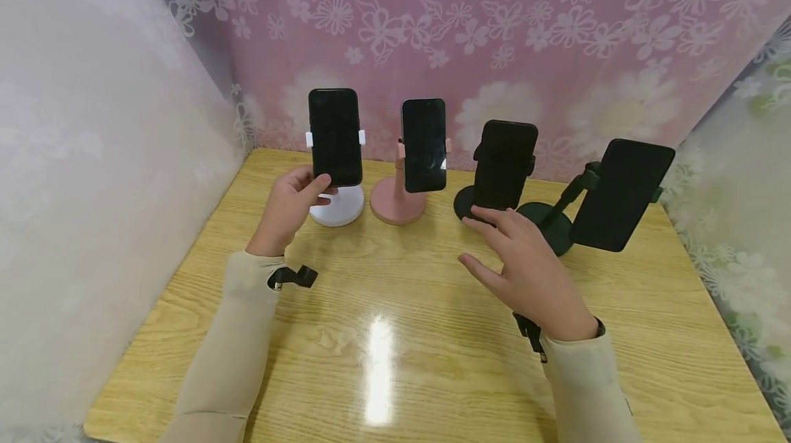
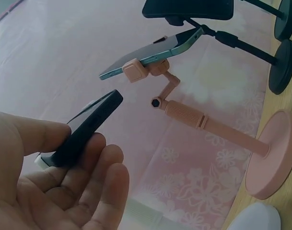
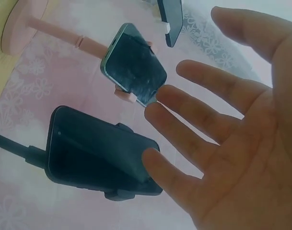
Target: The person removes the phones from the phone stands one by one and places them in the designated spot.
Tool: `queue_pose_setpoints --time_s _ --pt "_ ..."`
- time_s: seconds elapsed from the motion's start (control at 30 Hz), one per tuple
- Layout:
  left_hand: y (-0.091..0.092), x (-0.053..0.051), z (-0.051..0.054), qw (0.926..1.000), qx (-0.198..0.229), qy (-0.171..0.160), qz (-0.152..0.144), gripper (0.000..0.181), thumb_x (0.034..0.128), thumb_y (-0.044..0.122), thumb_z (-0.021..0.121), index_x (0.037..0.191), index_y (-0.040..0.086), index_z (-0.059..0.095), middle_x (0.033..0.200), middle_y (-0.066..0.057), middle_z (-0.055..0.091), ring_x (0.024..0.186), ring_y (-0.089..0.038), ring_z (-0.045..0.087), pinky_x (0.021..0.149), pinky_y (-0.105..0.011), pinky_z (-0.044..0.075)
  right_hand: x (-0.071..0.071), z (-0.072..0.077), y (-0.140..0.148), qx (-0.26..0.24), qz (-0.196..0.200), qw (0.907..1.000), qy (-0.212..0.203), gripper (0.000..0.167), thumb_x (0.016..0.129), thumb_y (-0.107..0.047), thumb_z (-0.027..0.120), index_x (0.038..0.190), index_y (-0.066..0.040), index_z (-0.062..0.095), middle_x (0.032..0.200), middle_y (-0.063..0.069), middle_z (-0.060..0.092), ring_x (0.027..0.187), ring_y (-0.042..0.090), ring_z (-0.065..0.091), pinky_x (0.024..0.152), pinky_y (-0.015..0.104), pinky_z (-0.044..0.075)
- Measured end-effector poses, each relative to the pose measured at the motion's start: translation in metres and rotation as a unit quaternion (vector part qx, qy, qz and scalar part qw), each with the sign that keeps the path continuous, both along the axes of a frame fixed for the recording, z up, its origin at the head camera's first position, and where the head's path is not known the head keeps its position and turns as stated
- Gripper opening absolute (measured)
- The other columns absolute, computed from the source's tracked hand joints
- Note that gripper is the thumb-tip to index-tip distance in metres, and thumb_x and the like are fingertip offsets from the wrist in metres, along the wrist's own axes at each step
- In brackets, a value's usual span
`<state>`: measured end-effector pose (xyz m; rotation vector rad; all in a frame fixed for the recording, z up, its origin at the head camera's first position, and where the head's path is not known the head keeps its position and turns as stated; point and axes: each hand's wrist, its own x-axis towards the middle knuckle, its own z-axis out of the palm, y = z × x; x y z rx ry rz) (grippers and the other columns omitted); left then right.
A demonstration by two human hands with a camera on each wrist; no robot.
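Observation:
With thumb in front and fingers behind, my left hand [image 1: 287,213] pinches the lower edge of a black smartphone [image 1: 336,130] clamped in a white phone stand [image 1: 337,209]. The left wrist view shows this phone [image 2: 88,124] edge-on between thumb and fingers. My right hand [image 1: 534,275] is spread, fingers extended, in front of another black smartphone [image 1: 505,154] in a black phone stand [image 1: 465,204]. It holds nothing; whether a fingertip touches that phone, I cannot tell. Between them, a third smartphone [image 1: 423,144] sits in a pink phone stand [image 1: 395,206].
At the right, a large dark smartphone [image 1: 621,196] leans in a dark green phone stand [image 1: 555,233]. All the stands line the rear of a wooden table [image 1: 420,292]. Behind hangs a pink flowered curtain [image 1: 395,24]; pale cloth [image 1: 93,154] flanks the left side.

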<state>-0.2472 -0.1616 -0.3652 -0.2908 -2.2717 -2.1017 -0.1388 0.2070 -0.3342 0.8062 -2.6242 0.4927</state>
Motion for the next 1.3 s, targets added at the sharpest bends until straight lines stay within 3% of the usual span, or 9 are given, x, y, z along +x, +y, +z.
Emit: queue_pose_setpoints --time_s 0.17,0.4,0.77,1.13,1.3 --pt "0.001 0.001 0.000 1.0000 0.006 0.002 -0.001 0.035 0.1052 0.025 0.063 0.128 -0.002 0.065 0.101 0.000 0.070 0.096 -0.015 0.069 0.086 -0.028 0.059 0.001 0.000 -0.001 0.002 0.005 1.0000 -0.001 0.052 0.091 -0.027 0.081 0.137 -0.008 0.065 0.146 0.016 0.057 0.132 0.041 0.054 0.116 0.060 0.034" --pt "0.003 0.001 -0.001 0.9999 0.001 0.015 0.001 0.035 0.1049 0.026 0.064 0.126 -0.003 0.066 0.098 0.001 0.071 0.099 -0.023 0.067 0.083 -0.028 0.057 0.003 0.001 -0.001 0.000 -0.001 1.0000 -0.009 0.052 0.092 -0.025 0.080 0.138 -0.008 0.064 0.148 0.016 0.055 0.133 0.041 0.053 0.117 0.059 0.034" --pt "0.010 0.005 0.002 0.9995 0.000 0.020 0.023 0.036 0.1048 0.026 0.064 0.126 -0.002 0.065 0.098 0.001 0.069 0.096 -0.019 0.062 0.080 -0.026 0.053 0.006 0.003 0.001 -0.001 0.003 1.0000 0.003 0.052 0.092 -0.024 0.080 0.138 -0.009 0.064 0.148 0.016 0.055 0.130 0.041 0.055 0.112 0.061 0.039" --pt "0.009 0.009 0.006 0.9961 0.038 0.060 0.051 0.035 0.1039 0.028 0.065 0.121 -0.003 0.067 0.095 0.001 0.071 0.088 -0.017 0.062 0.075 -0.026 0.050 0.006 0.003 0.001 -0.005 0.005 1.0000 0.003 0.053 0.093 -0.022 0.078 0.142 -0.008 0.061 0.147 0.016 0.055 0.128 0.040 0.056 0.107 0.059 0.044" --pt "0.009 0.012 0.009 0.9946 0.039 0.075 0.061 0.035 0.1037 0.028 0.066 0.120 -0.004 0.067 0.093 0.002 0.072 0.085 -0.017 0.060 0.075 -0.027 0.049 0.006 0.003 0.002 -0.009 -0.001 1.0000 -0.002 0.062 0.094 -0.022 0.078 0.150 -0.011 0.054 0.147 0.015 0.056 0.128 0.039 0.056 0.107 0.058 0.044"
